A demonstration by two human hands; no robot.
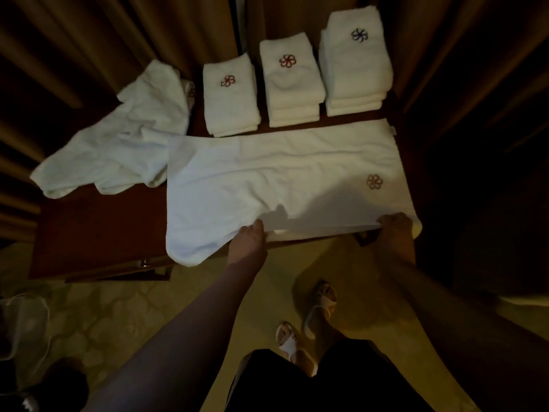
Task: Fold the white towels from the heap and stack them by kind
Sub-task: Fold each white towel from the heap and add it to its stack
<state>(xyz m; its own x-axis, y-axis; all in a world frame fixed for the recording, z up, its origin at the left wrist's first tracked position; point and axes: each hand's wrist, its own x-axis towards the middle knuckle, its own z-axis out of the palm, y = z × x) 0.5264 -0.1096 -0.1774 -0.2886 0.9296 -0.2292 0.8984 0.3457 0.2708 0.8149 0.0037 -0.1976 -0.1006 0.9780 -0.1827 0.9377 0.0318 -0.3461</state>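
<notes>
Three folded stacks point(292, 84) stand finished along the top of the frame. At centre, my left hand point(248, 242) and right hand point(395, 226) each pinch the near edge of a spread towel point(282, 176), its folding barely begun; the unfolded heap point(124, 135) waits at upper left.

A white towel point(282, 173) lies spread lengthwise across the near side of a dark red table point(98, 230), and the left hand point(248, 242) and right hand point(395, 227) each pinch its near edge where it overhangs the table. Beyond the towel stand three folded stacks: a low stack point(230, 99), a middle stack point(289, 84) and a tall stack point(355, 60). To the towel's left lies the unfolded heap point(118, 138).
</notes>
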